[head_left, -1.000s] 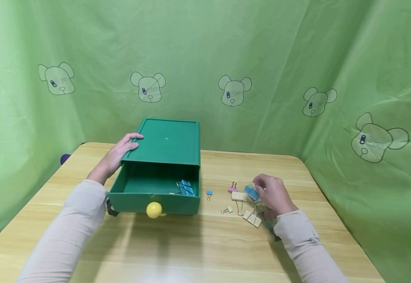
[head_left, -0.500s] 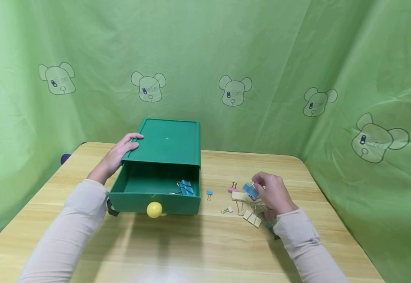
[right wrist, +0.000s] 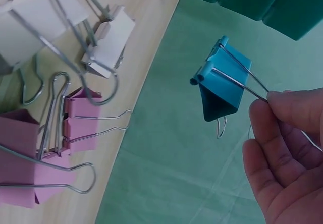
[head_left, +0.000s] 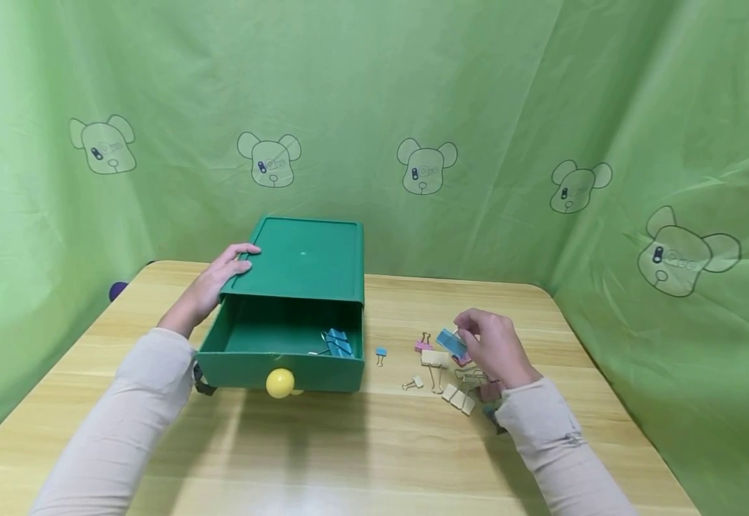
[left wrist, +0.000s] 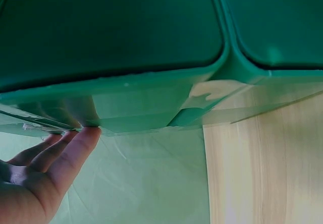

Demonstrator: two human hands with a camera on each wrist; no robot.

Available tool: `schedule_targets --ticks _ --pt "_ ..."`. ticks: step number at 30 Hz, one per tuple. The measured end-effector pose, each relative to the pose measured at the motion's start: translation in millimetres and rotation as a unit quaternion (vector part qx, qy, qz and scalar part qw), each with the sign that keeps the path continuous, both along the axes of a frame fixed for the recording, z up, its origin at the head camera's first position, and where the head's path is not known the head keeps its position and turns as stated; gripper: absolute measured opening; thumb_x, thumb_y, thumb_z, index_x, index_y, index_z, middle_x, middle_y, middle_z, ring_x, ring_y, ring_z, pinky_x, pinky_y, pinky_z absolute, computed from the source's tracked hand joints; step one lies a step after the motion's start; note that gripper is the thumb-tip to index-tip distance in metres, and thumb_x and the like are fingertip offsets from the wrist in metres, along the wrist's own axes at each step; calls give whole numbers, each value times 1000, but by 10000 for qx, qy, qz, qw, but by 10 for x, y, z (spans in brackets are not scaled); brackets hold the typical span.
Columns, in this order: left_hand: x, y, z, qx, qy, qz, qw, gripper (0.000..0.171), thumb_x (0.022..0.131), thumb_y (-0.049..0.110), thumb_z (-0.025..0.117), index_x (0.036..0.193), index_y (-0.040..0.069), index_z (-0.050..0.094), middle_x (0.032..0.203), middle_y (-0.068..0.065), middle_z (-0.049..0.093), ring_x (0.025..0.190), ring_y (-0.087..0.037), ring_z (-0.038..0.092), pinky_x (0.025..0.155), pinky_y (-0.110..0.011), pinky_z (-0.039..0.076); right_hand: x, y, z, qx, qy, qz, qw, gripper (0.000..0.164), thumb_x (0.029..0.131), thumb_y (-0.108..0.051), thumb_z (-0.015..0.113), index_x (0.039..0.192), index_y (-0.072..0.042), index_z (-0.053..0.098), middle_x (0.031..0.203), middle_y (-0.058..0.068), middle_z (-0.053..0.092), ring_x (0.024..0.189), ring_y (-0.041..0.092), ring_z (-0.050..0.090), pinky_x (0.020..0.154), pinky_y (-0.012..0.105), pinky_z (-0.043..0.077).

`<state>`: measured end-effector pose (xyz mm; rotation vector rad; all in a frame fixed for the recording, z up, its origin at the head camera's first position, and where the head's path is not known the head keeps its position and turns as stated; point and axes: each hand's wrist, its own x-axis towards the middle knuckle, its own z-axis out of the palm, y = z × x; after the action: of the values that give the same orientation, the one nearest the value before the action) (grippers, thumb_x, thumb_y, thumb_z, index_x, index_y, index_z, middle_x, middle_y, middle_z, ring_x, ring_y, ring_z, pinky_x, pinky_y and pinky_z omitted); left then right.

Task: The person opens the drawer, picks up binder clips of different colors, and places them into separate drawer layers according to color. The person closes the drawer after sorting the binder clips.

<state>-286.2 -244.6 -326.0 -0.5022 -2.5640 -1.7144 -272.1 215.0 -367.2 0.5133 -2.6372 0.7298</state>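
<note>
Right of centre, right hand pinches blue clip by handle alone, risking a slip. Left hand, relaxed, touches box.

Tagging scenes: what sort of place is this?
Probably a staged recording booth: green curtain behind and beside a wooden table, which holds a drawer box and scattered clips.
</note>
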Motion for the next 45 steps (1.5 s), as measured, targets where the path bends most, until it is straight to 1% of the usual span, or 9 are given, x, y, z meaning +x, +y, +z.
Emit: schedule_targets --ticks 7,14,19,23,28,34,45 --pt "-20 13 26 12 43 -46 10000 45 104 29 33 144 8 34 156 -15 17 138 -38 18 109 -64 14 26 -19 80 -11 74 24 10000 13 84 6 66 96 2 69 85 14 70 82 32 68 77 48 54" --pt "15 4 27 8 -109 -18 9999 46 104 30 32 145 9 33 157 -15 13 138 -41 16 107 -66 17 64 -38 126 -68 -163 11 9998 13 86 4 66 98 1 68 84 10 69 83 30 68 77 46 55" --pt "0 15 28 39 -34 -61 10000 46 104 31 33 145 9 33 157 -14 15 138 -39 17 107 -66 16 80 -50 175 -41 38 40 10000 13 85 5 66 98 2 68 85 12 69 82 32 68 77 47 54" --pt "-18 17 29 38 -4 -55 10000 45 104 30 34 144 9 34 157 -14 16 138 -38 18 108 -65 16 87 -81 228 -42 209 62 9998 12 85 4 67 97 1 69 85 12 69 81 31 68 77 47 54" --pt "-8 2 15 32 -27 -33 10000 45 104 29 33 144 8 34 156 -15 17 137 -39 19 108 -64 16 104 -145 276 -29 437 191 9989 11 84 4 68 94 0 69 83 11 69 77 29 68 74 47 54" --pt "-2 -9 10 38 -4 -30 10000 45 104 30 33 144 8 34 156 -15 17 137 -39 19 108 -64 16 110 -201 318 -53 499 244 9984 12 84 4 68 96 1 69 84 12 69 78 28 67 73 45 55" --pt "-10 -1 4 68 -10 -26 10000 45 104 28 34 144 7 34 156 -15 17 137 -38 18 108 -64 16 141 -250 425 -33 655 337 9973 13 84 5 68 96 2 69 84 12 69 79 30 67 72 44 56"
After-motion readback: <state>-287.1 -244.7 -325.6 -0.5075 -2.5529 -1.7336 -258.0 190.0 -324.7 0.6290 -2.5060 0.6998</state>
